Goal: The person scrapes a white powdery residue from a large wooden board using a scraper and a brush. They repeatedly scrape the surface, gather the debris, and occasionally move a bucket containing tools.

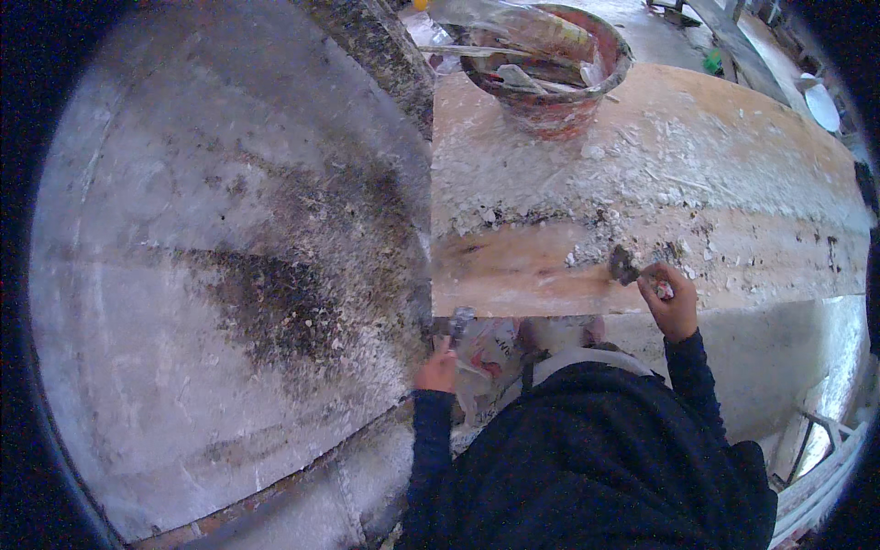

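Note:
My right hand (674, 301) is closed round the handle of a small putty knife. Its dark, crusted blade (623, 265) is over the wooden board (513, 266), among pale flakes (591, 249). Just off the board's near edge, my left hand (437, 368) is closed on a second tool (460, 321) with a light, flat end that looks like a scraper. Most of that tool's handle is hidden by the fingers.
A red, plaster-smeared bucket (550, 115) holding tools and plastic stands on the board's far side. Pale chips (678, 165) cover much of the board. On the left lies a large grey slab (183, 302) with dark, crumbly patches. A white frame (825, 481) is at lower right.

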The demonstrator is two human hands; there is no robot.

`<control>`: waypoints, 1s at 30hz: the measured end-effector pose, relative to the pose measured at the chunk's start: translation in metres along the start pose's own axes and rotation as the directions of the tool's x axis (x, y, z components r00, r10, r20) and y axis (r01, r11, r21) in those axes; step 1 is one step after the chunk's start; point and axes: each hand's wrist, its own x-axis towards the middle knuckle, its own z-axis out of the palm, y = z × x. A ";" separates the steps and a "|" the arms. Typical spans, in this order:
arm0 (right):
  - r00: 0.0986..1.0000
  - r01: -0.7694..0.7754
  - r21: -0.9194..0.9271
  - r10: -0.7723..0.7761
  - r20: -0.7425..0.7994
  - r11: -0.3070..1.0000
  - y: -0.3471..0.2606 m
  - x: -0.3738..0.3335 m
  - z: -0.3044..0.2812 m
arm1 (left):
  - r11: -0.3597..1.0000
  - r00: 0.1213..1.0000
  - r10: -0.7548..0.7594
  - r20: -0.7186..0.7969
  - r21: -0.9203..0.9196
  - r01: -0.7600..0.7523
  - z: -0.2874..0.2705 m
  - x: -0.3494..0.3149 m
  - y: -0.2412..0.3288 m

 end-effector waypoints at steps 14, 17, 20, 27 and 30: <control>0.972 0.076 0.027 -0.080 0.222 0.997 -0.032 0.007 0.023 | 0.994 0.996 0.084 -0.018 -0.072 -0.085 0.124 -0.025 -0.004; 0.959 0.108 0.040 -0.115 0.259 0.993 -0.043 0.008 0.028 | 0.973 0.944 0.228 -0.237 0.030 -0.228 0.144 -0.029 -0.001; 0.950 0.147 0.081 -0.163 0.266 0.986 -0.044 0.006 0.033 | 0.968 0.937 0.251 -0.244 0.065 -0.243 0.152 -0.033 0.001; 0.919 0.145 0.133 -0.183 0.350 0.981 -0.049 0.006 0.037 | 0.968 0.916 0.223 -0.334 -0.038 -0.249 0.164 -0.037 0.001; 0.918 0.141 0.121 -0.176 0.355 0.983 -0.048 0.007 0.037 | 0.991 0.968 0.111 -0.224 -0.044 -0.124 0.148 -0.044 0.019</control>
